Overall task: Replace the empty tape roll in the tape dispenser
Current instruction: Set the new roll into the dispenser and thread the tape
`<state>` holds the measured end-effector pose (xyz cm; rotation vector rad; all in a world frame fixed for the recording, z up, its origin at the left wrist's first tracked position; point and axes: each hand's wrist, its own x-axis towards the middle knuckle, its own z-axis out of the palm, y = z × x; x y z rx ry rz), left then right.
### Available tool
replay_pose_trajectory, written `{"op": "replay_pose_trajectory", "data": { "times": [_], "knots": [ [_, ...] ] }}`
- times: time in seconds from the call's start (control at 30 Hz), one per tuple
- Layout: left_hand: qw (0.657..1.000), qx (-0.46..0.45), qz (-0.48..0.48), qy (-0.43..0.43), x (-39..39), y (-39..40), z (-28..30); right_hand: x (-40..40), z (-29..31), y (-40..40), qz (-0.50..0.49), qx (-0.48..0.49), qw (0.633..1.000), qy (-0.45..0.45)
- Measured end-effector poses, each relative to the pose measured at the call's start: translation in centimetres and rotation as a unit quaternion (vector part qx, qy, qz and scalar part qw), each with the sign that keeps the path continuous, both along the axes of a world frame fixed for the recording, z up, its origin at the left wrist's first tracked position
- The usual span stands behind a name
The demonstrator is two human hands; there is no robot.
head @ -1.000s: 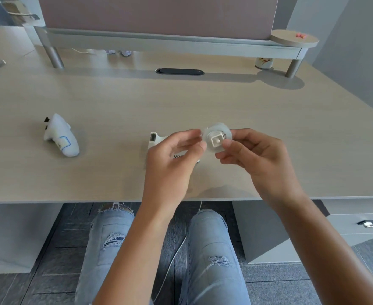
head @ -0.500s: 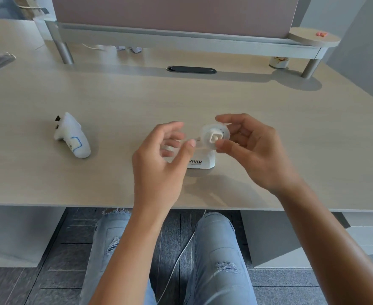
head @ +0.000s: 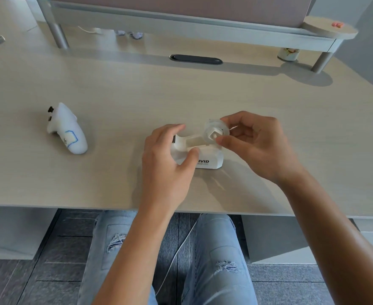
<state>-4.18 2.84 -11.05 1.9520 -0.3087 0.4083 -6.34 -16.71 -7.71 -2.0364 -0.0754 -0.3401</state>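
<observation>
Head view: my right hand (head: 258,146) pinches roll (head: 216,132) on its hub by thumb and fingertips, held just above rear cradle of dispenser (head: 197,154), side-on, I judge to line hub with slots. My left hand (head: 168,157) curls around dispenser front, thumb on side, bracing it on desk (head: 203,93); full clamp uncertain. White controller (head: 66,129) lies well left, idle.

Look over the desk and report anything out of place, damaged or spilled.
Nothing looks spilled or broken. The tape dispenser stands upright with its cradle empty, because the right hand holds the roll and hub just above it. The left hand grips the dispenser's front. A white controller lies on its side to the left, unrelated to the job.
</observation>
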Motion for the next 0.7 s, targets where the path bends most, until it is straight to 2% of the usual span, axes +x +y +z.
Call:
{"op": "replay_pose_trajectory", "data": {
  "times": [0.13, 0.3, 0.7],
  "knots": [
    [0.999, 0.02, -0.013, -0.021, 0.4, -0.2, 0.0, -0.1, -0.1, 0.3, 0.0, -0.045, 0.999, -0.013],
    [0.997, 0.053, -0.024, -0.045, 1.3, -0.7, 0.1, -0.2, -0.4, 0.6, -0.015, -0.023, 1.0, -0.012],
    [0.999, 0.026, -0.034, -0.016, 1.9, -1.3, 0.4, 0.0, 0.3, 0.3, -0.028, -0.077, 0.997, -0.012]
  ]
}}
